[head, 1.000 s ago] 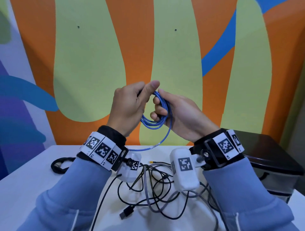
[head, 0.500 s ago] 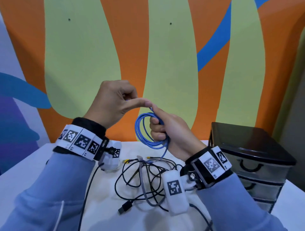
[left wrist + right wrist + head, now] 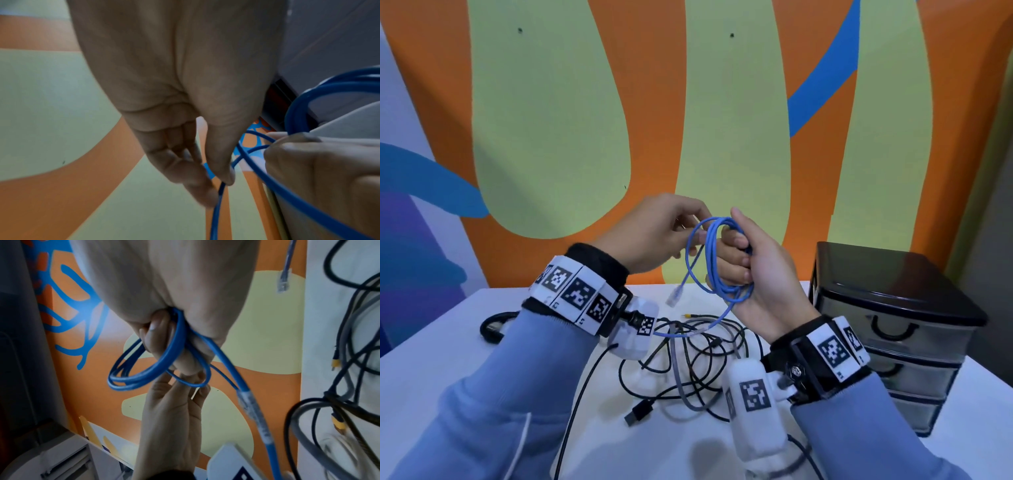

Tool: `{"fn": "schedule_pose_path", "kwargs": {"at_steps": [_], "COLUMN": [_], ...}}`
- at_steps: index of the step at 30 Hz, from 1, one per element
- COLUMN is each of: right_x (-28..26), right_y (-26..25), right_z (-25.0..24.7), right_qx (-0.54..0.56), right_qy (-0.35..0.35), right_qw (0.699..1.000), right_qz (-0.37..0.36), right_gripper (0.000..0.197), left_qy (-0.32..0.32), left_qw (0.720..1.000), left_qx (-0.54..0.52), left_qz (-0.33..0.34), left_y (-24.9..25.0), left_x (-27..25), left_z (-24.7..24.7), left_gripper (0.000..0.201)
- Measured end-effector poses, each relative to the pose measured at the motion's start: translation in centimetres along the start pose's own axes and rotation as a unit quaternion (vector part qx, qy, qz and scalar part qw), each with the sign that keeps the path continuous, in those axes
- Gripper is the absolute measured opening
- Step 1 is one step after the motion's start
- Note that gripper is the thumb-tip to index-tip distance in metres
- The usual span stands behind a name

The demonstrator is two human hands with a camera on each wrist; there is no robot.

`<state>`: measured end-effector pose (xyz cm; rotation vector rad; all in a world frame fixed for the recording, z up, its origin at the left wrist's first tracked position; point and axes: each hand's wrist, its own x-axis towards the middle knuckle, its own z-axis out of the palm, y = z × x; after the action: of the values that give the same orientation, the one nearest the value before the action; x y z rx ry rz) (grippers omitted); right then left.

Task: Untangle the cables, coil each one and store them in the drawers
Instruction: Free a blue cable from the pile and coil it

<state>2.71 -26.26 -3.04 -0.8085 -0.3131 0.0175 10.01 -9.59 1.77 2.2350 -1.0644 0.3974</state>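
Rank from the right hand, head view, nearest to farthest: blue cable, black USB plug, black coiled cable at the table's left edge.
1. Blue cable: its coil is gripped in the right hand itself.
2. Black USB plug: on the table, below and left of that hand, in the tangled pile.
3. Black coiled cable: far left on the table, beyond the left wrist.
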Motion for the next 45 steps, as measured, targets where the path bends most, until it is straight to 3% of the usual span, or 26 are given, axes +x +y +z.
{"fn": "schedule_pose_path", "kwargs": {"at_steps": [5, 9, 11, 15, 20, 23, 27, 29, 31, 33, 36, 39, 42, 45], "right_x": [0.3, 1.2, 1.3, 1.6, 1.4, 1.5, 1.5, 1.4, 1.6, 1.7, 1.6, 1.6, 1.3, 0.9], "right_y": [-0.4, -0.3, 0.1, 0.9, 1.4, 1.7, 1.9, 2.0, 2.3, 2.7, 2.9, 2.7, 2.5, 2.5], "right_z": [-0.2, -1.1, -1.6, -2.6, -1.9, -2.1, -2.3, -2.3, -2.5, -2.5, -1.9, -1.4, -1.1, -0.6], "right_qx": [-0.054, -0.227, -0.304, -0.419, -0.567, -0.604, -0.580, -0.562, -0.531, -0.481, -0.390, -0.313, -0.281, -0.265], "right_qy": [0.090, 0.182, 0.210, 0.233, 0.250, 0.241, 0.221, 0.210, 0.204, 0.196, 0.183, 0.181, 0.180, 0.167], "right_qw": [0.991, 0.943, 0.913, 0.855, 0.745, 0.716, 0.744, 0.761, 0.791, 0.833, 0.890, 0.923, 0.932, 0.939], "right_qz": [-0.085, -0.162, -0.176, -0.196, -0.248, -0.255, -0.247, -0.245, -0.224, -0.189, -0.149, -0.128, -0.138, -0.139], "right_gripper": [0.048, 0.046, 0.044, 0.053, 0.053, 0.055, 0.056, 0.057, 0.059, 0.065, 0.056, 0.050, 0.051, 0.050], "left_qy": [-0.001, -0.008, -0.018, -0.001, 0.092, 0.114, 0.136, 0.152, 0.183, 0.232, 0.283, 0.293, 0.285, 0.285], "left_qw": [0.974, 0.930, 0.934, 0.964, 0.946, 0.929, 0.931, 0.948, 0.966, 0.965, 0.943, 0.891, 0.846, 0.844], "left_qx": [-0.212, -0.340, -0.330, -0.242, -0.288, -0.332, -0.327, -0.273, -0.179, -0.122, -0.174, -0.340, -0.428, -0.435], "left_qz": [-0.075, -0.138, -0.136, -0.106, -0.120, -0.115, -0.086, -0.055, -0.030, -0.006, 0.005, -0.072, -0.142, -0.132], "left_y": [1.9, 3.2, 3.7, 3.3, 3.0, 2.7, 2.6, 2.4, 2.0, 1.9, 1.9, 2.0, 1.6, 1.1], "left_x": [-0.3, -0.5, -0.6, -1.0, -1.6, -2.4, -3.2, -3.4, -3.7, -4.0, -4.1, -4.2, -4.4, -4.7], "left_z": [0.3, 0.7, 1.3, 3.4, 4.9, 5.3, 5.7, 5.8, 5.8, 5.8, 5.7, 5.2, 4.7, 4.0], "left_gripper": [0.012, 0.025, 0.024, 0.048, 0.054, 0.051, 0.048, 0.044, 0.035, 0.023, 0.012, 0.004, 0.011, 0.006]}}
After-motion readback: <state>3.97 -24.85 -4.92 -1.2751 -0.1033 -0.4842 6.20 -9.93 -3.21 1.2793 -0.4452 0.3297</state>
